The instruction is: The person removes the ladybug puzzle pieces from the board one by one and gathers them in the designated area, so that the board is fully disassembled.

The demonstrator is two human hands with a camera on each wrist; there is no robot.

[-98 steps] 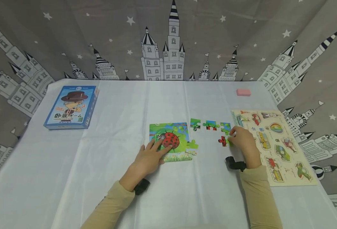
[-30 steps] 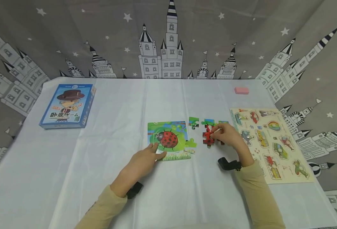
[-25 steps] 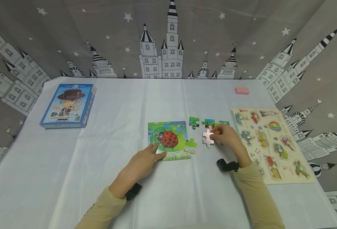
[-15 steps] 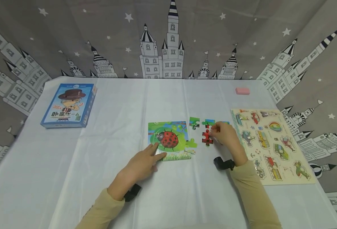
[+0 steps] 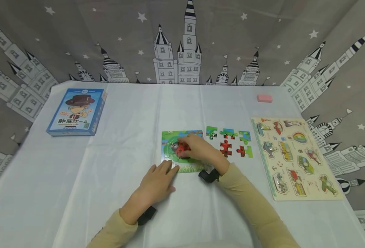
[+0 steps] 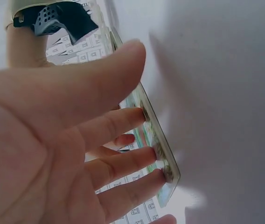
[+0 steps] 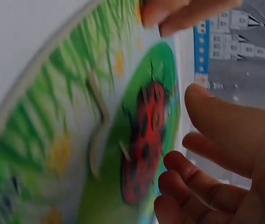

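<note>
A ladybug jigsaw puzzle (image 5: 191,168) lies on the white tabletop, its picture seen close up in the right wrist view. My left hand (image 5: 157,181) rests fingertips on the board's lower left edge; in the left wrist view the extended fingers (image 6: 123,161) touch that edge. Over the right part of the picture is my right hand (image 5: 201,148), covering some of the ladybug. Its fingers (image 7: 207,182) are loosely bent, with nothing between them and the thumb. A red puzzle piece (image 5: 225,148) lies picture side up to the right, among several loose pieces (image 5: 228,133).
To the right lies a wooden peg puzzle board (image 5: 297,158) with vehicle pictures. A pink eraser-like block (image 5: 264,98) is near the back edge. On the far left sits a blue game box (image 5: 75,112). A grey castle-print cloth (image 5: 123,20) hangs behind the table.
My right hand has let go of the red puzzle piece, turned over and back earlier, and moved left over the ladybug picture. The left hand stays at the board's lower left.
</note>
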